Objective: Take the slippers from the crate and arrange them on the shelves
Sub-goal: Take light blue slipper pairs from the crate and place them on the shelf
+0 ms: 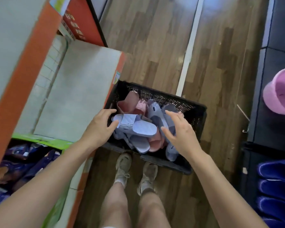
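Note:
A black perforated crate (196, 116) stands on the wooden floor in front of my feet. It holds several slippers, pale blue and pink, piled loosely. A pale blue slipper (138, 125) lies on top at the left. My left hand (100, 127) hovers at the crate's left edge, fingers relaxed, its thumb near that slipper's strap. My right hand (179, 130) is spread over the right part of the pile, above a grey-blue slipper (156, 112), holding nothing. A grey shelf (76, 89) with an orange edge lies to the left of the crate.
A higher shelf (8, 38) with an orange front overhangs at far left. Below, a green-edged shelf holds dark blue packets (23, 158). On the right stand a dark rack with a pink slipper (280, 96) and stacked blue slippers (276, 186). Wooden floor stretches beyond the crate.

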`<state>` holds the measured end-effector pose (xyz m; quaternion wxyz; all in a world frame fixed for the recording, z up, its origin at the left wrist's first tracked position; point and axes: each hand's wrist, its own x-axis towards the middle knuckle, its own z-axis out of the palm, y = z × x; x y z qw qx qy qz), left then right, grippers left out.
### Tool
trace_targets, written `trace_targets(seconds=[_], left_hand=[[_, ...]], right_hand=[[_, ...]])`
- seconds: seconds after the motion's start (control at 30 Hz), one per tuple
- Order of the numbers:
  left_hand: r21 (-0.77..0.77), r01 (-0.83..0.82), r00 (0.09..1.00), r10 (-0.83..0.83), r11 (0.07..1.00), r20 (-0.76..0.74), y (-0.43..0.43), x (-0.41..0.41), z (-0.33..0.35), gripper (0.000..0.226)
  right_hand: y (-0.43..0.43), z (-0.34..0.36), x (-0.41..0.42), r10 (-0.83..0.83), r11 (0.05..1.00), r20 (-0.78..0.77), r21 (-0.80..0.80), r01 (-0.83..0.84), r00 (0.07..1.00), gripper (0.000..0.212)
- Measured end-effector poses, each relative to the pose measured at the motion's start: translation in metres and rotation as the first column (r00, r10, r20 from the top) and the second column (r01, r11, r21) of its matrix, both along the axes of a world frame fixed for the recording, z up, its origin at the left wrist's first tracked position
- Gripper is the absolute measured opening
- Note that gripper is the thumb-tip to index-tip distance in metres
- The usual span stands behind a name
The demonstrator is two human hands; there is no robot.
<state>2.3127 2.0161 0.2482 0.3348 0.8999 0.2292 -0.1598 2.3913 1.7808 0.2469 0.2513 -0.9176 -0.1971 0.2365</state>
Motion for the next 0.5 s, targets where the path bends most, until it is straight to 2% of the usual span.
trace_targets(seconds=[0.13,0.23,0.37,0.5], left_hand=[[-0.032,0.054,0.995,-0.057,0.998,-0.076,0.003,0.007,-0.081,0.045],[-0.082,0.036,0.988,-0.048,0.996,-0.148,0.002,0.014,-0.139,0.047],[-0.165,-0.041,0.963,-0.005,0.985,-0.269,-0.004,0.023,-0.204,0.067],[-0.126,-0.127,0.941,0.079,0.984,-0.33,-0.016,0.032,-0.249,0.089]], right_hand=[[0.007,-0.074,-0.004,-0.049,0.999,-0.053,-0.025,0.048,0.997,0.053],[0.014,-0.125,-0.006,-0.083,0.996,-0.102,-0.044,0.079,0.991,0.052],[0.023,-0.179,-0.003,-0.108,0.993,-0.148,-0.056,0.101,0.983,0.051],[0.03,-0.215,0.002,-0.159,0.987,-0.161,-0.062,0.151,0.974,0.052]])
